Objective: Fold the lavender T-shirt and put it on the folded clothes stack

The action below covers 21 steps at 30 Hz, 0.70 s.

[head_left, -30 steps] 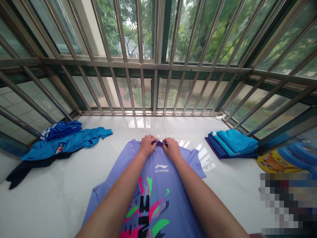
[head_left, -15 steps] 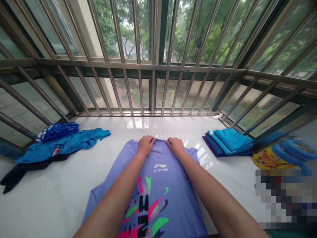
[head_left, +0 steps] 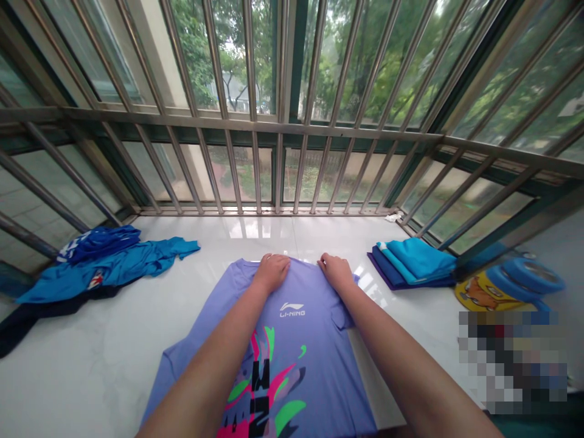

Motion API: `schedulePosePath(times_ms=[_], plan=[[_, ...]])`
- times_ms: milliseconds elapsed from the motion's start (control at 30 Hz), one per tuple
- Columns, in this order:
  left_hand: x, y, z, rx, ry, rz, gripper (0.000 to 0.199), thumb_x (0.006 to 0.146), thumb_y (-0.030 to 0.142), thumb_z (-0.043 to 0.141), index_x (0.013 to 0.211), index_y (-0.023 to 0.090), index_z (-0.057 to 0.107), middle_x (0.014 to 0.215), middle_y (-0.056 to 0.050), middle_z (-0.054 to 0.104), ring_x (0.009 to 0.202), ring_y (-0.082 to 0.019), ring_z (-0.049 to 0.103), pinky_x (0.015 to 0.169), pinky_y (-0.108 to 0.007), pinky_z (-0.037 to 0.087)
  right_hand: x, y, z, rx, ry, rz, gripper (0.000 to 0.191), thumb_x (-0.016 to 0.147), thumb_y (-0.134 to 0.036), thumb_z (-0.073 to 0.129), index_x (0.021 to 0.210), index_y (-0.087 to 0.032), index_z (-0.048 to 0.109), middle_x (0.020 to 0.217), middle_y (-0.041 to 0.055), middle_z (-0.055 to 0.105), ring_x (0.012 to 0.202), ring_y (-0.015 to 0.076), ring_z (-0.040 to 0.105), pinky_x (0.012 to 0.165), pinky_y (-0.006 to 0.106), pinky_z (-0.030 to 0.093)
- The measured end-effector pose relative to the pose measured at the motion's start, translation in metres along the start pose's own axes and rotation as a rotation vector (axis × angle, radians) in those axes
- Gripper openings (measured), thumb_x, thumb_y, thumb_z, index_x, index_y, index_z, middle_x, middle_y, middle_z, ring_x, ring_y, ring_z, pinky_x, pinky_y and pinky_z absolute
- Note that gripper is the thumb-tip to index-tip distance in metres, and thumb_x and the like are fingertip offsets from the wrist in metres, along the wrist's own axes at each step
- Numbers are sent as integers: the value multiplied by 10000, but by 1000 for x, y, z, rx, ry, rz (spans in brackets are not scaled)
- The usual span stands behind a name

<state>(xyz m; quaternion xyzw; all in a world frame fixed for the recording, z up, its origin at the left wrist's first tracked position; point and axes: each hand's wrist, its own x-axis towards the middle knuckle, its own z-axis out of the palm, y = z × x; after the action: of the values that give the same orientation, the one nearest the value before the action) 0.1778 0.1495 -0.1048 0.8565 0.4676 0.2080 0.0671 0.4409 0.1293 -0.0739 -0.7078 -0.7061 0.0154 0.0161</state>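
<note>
A purple LI-NING T-shirt [head_left: 314, 353] lies front up on the white ledge, its collar toward the window and its chest printed in pink, green and black. My left hand [head_left: 272, 272] rests on it by the left side of the collar, fingers lying flat over the fabric. At the right shoulder edge, my right hand [head_left: 335, 272] is closed with its thumb and fingers pinching the cloth. The shirt's right side is bunched inward beneath my right wrist. Its lower hem runs out of view.
Crumpled blue and dark clothes [head_left: 109, 267] lie to the left. A stack of folded blue clothes [head_left: 415, 261] is on the right, beside a yellow and blue cartoon container [head_left: 506, 283]. Metal window bars [head_left: 255, 128] close off the far edge. A pixelated patch covers the lower right.
My right hand has moved right, from the collar to the shoulder edge, and the right sleeve has gone inward. My left hand has flattened on the shirt. The view has shifted slightly.
</note>
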Motion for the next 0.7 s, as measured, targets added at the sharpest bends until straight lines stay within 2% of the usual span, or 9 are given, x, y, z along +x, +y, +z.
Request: schedulePosePath(times_ms=[133,400,500,600,700], plan=[[1,0,0,35,-25,2,350,1074,332,513,1338,292,740,1425,-63,737,1354,-258,638,1192,-506,417,-19,18,-1,-10,17,3,309,1116,-492,518,1142,-232,684,1095,85,789,1059,252,705,866,328,404],[3,1,0,89,-81,-24,414,1077,413,492,1454,341,649,1545,-42,650,1401,-307,569,1191,-546,388,-67,85,-9,-16,2,46,282,1078,-475,594,1142,-217,690,1112,111,767,1078,285,673,843,332,400],[4,1,0,96,-94,-30,434,1074,411,475,1472,341,633,1562,-44,633,1402,-311,555,1192,-542,380,-70,97,-9,77,-35,108,231,1066,-417,612,1047,-208,707,1065,115,764,1060,280,674,822,320,397],[4,2,0,99,-101,-30,456,1069,403,460,1487,325,624,1570,-55,624,1404,-321,542,1191,-555,377,-62,100,-9,146,-34,156,257,1075,-381,578,951,-188,696,1042,129,761,1006,255,686,816,308,404],[4,2,0,101,-101,-32,465,1065,388,450,1491,319,622,1570,-66,622,1405,-329,536,1186,-565,377,-52,98,-10,234,-1,222,304,1115,-378,474,1027,-169,677,1008,144,763,953,247,703,785,306,414]])
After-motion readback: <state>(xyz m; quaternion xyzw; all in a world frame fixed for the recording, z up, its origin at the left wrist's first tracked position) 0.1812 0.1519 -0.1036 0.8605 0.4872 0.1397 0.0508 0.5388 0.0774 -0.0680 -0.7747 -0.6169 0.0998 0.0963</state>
